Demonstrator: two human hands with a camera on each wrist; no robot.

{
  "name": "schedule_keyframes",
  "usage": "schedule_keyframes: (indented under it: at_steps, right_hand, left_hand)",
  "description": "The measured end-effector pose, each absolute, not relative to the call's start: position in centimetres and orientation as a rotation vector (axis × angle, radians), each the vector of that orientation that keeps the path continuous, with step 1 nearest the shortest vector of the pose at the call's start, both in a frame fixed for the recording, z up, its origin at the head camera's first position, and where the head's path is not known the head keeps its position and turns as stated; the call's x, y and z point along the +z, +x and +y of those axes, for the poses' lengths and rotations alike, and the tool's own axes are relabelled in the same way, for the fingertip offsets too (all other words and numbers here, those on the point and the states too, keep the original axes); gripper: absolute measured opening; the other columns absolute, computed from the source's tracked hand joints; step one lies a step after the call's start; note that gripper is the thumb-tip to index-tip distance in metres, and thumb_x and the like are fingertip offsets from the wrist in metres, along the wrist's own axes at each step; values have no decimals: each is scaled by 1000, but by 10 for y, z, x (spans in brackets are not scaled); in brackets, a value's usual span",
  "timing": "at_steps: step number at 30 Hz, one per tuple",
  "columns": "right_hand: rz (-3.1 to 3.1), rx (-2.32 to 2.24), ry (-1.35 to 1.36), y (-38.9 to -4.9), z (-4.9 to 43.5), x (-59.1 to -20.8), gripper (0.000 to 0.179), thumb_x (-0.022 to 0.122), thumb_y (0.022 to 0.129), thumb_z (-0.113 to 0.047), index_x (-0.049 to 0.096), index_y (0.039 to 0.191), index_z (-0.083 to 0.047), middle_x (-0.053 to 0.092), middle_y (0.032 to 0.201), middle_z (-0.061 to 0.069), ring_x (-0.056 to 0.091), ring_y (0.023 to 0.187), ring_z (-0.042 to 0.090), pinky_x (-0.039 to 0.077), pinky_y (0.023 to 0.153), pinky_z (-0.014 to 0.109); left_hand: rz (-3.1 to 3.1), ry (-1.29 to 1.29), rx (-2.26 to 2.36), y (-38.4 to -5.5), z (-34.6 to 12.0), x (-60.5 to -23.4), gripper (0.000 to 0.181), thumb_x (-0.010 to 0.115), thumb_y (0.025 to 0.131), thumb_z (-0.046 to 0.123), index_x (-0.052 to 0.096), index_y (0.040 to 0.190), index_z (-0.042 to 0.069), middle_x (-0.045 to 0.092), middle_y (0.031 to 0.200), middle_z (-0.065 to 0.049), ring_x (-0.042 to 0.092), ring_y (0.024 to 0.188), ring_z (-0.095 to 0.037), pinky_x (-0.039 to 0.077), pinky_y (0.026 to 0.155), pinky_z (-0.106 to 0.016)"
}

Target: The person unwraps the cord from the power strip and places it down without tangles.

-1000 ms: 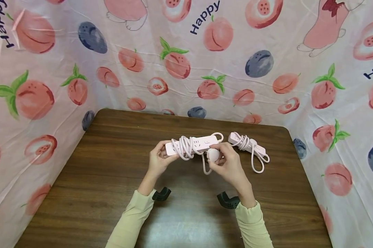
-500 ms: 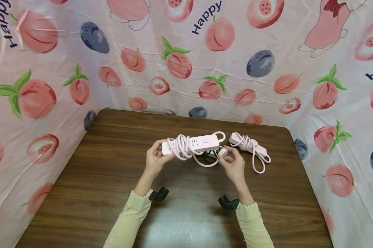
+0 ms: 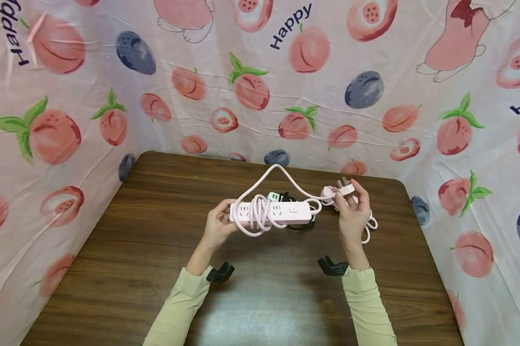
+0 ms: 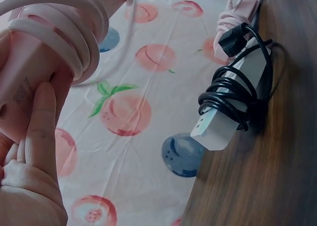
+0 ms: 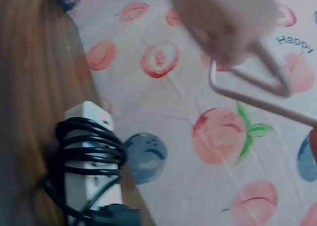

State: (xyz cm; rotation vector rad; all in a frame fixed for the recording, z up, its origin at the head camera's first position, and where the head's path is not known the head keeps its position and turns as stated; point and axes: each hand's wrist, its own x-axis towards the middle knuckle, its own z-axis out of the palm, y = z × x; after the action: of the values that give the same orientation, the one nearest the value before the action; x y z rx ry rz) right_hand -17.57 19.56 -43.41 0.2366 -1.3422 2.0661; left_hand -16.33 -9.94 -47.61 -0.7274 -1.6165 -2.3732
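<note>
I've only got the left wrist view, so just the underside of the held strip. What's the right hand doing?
Observer: The right hand pinches the plug, its prongs pointing up in the head view.
Operator: And where's the switch on the held strip?
Observer: On its socket side, near the end away from the left hand.
Operator: Where's the other pink strip from the right hand?
Observer: Behind it in the head view, partly hidden by it.

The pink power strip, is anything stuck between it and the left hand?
Nothing visible is. The left hand holds the pink power strip at one end, with its fingers directly against the casing. The coiled cord wraps round the strip farther along.
</note>
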Motion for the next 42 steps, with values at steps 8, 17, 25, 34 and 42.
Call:
schedule_keyframes:
  at_steps: [8, 17, 25, 34, 42]
  right_hand:
    - [-1114, 2076, 384, -159, 202, -409, 42, 53, 79, 24, 50, 118, 13, 52, 112, 23, 64, 85, 29, 55, 72, 26]
    - [-1101, 2195, 562, -129, 208, -402, 41, 51, 79, 25, 48, 120, 19, 52, 109, 24, 63, 78, 27, 55, 70, 27]
    - [-1231, 2296, 611, -110, 227, -421, 43, 44, 82, 26, 45, 125, 20, 56, 103, 22, 66, 76, 24, 55, 68, 25]
    - [-1529, 2309, 517, -105, 248, -449, 44, 42, 82, 28, 45, 126, 20, 63, 98, 16, 67, 73, 20, 56, 63, 27]
    - [-1719, 2219, 99, -103, 266, -472, 41, 52, 84, 20, 58, 122, 5, 68, 90, 10, 66, 67, 15, 55, 57, 24]
  left_hand:
    - [-1692, -697, -2318, -165, -98, -483, 46, 64, 64, -27, 44, 105, -25, 65, 97, 1, 63, 83, -9, 54, 68, -19]
    - [-1678, -506, -2248, -167, -99, -484, 46, 63, 63, -29, 46, 105, -26, 64, 93, 1, 62, 81, -7, 53, 68, -17]
    - [-1610, -352, -2286, -169, -107, -482, 47, 62, 66, -29, 43, 109, -26, 65, 93, 0, 62, 79, -8, 53, 65, -17]
    - [-1529, -248, -2296, -171, -116, -474, 47, 62, 66, -28, 44, 109, -24, 66, 94, 0, 61, 81, -9, 52, 66, -17]
    - [-1488, -203, -2317, -170, -126, -470, 43, 61, 67, -27, 55, 107, -11, 65, 95, -2, 60, 84, -11, 53, 69, -18]
